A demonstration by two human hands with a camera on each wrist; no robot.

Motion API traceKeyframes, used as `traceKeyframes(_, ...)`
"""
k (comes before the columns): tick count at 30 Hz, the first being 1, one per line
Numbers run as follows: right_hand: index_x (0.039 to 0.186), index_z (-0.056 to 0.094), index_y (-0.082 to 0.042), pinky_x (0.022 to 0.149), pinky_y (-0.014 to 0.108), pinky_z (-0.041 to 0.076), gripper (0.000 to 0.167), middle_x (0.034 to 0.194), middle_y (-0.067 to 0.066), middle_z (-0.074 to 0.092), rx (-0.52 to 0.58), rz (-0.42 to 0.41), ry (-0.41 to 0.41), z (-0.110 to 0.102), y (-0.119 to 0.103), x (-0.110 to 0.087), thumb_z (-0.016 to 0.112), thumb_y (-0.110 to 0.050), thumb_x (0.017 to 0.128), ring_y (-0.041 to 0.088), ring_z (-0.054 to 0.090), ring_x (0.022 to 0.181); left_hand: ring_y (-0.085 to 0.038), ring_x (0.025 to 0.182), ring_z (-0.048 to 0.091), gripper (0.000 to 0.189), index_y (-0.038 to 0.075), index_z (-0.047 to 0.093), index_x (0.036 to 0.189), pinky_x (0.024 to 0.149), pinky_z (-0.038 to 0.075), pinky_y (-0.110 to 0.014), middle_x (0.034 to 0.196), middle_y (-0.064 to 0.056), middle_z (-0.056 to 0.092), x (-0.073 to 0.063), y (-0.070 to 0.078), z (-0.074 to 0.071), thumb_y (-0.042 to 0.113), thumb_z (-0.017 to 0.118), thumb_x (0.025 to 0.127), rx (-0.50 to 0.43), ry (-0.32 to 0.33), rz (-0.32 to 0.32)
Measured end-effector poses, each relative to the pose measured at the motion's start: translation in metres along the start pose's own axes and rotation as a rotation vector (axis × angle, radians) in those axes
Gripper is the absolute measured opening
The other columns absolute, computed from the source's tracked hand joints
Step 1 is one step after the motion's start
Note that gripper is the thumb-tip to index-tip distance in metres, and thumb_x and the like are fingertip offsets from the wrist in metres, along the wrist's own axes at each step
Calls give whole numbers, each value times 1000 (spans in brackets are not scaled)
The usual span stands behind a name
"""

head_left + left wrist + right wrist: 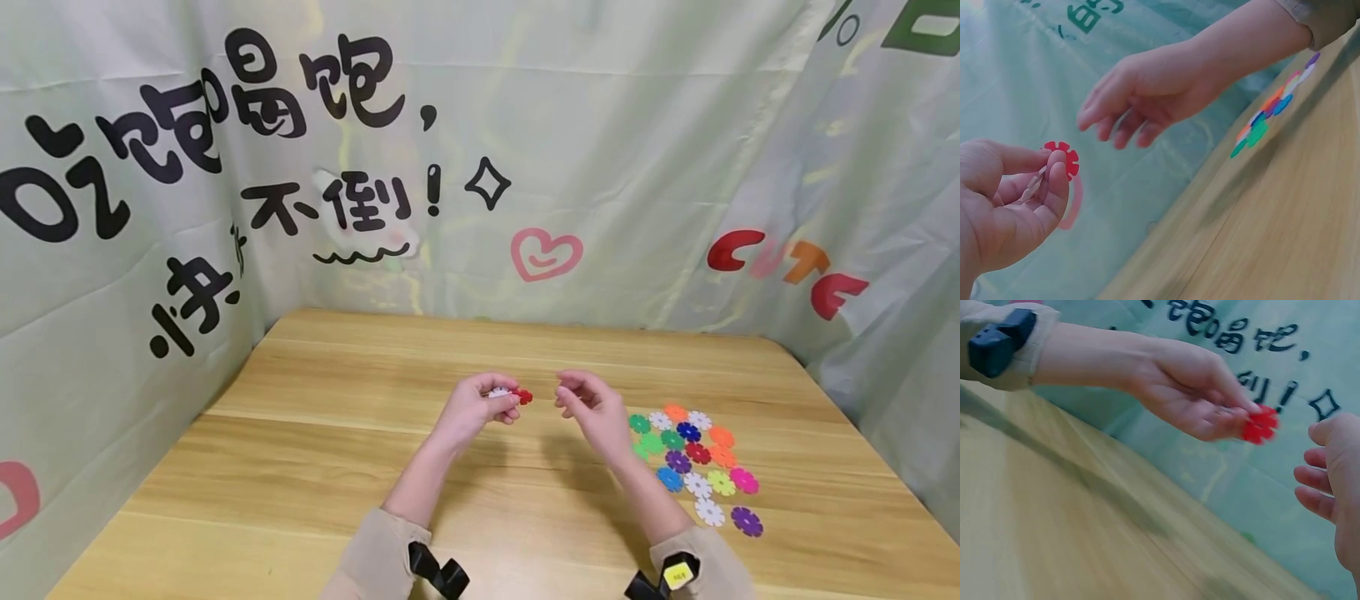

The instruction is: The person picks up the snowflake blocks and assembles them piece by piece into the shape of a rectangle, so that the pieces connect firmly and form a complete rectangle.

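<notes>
My left hand (477, 406) pinches a red notched plastic disc (1071, 161) together with a white one (499, 392), between thumb and fingers above the table. In the left wrist view the white disc (1034, 185) shows edge-on inside the fingers, while the red one stands out past the fingertips. The right wrist view shows the red disc (1261, 425) at the tips, with the white one hidden by the hand. To its right, apart from the discs, my right hand (596, 408) hovers with loosely bent fingers and nothing between them.
Several notched discs in green, white, orange, blue, purple, yellow and pink lie flat on the wooden table (337, 467), right of my right forearm; a purple disc (747, 521) is nearest the front. A printed curtain (630, 150) hangs behind the table and along its sides.
</notes>
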State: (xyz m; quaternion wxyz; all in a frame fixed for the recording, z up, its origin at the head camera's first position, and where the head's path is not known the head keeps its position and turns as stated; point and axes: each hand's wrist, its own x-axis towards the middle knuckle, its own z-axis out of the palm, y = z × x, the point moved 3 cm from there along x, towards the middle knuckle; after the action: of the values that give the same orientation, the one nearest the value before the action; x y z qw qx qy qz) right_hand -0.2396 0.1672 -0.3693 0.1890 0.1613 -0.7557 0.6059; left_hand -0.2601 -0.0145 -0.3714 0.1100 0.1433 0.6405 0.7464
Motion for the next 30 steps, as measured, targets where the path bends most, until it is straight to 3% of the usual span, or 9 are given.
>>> traceKeyframes(4, 109, 58, 11, 58, 25, 54, 22, 86, 19, 60, -41, 47, 9, -26, 14, 1, 58, 3, 88, 6, 60, 70, -12, 62, 61, 24, -15, 56, 104, 65, 55, -25, 83, -11, 63, 0, 1, -2, -4, 62, 84, -6, -1, -4)
traceKeyframes(12, 121, 53, 6, 68, 27, 54, 41, 99, 12, 57, -187, 251, -32, -85, 46, 0, 58, -23, 93, 10, 60, 83, -11, 61, 61, 25, -15, 56, 105, 65, 55, -26, 79, -8, 63, 1, 2, -2, -4, 63, 84, 4, -28, -15)
traceKeyframes(17, 125, 50, 6, 67, 27, 53, 47, 104, 14, 56, -289, 346, -58, -111, 61, -2, 58, -26, 93, 9, 57, 83, -12, 62, 61, 25, -15, 56, 104, 67, 55, -27, 85, -14, 64, 1, 1, -1, -2, 63, 85, 11, -40, -17)
traceKeyframes(25, 116, 55, 11, 61, 27, 48, 41, 89, 12, 61, -539, 348, -178, -122, 79, -7, 63, -19, 89, 18, 55, 76, -14, 64, 62, 24, -15, 57, 104, 68, 55, -28, 82, -9, 63, 1, -2, -2, 5, 59, 90, 42, -53, -2)
traceKeyframes(30, 113, 58, 10, 66, 32, 46, 42, 90, 11, 60, -617, 368, -237, -120, 81, -8, 66, -22, 86, 23, 53, 82, -13, 64, 61, 22, -15, 57, 103, 67, 54, -27, 81, -9, 62, 2, -2, -2, 4, 58, 90, 43, -53, -4)
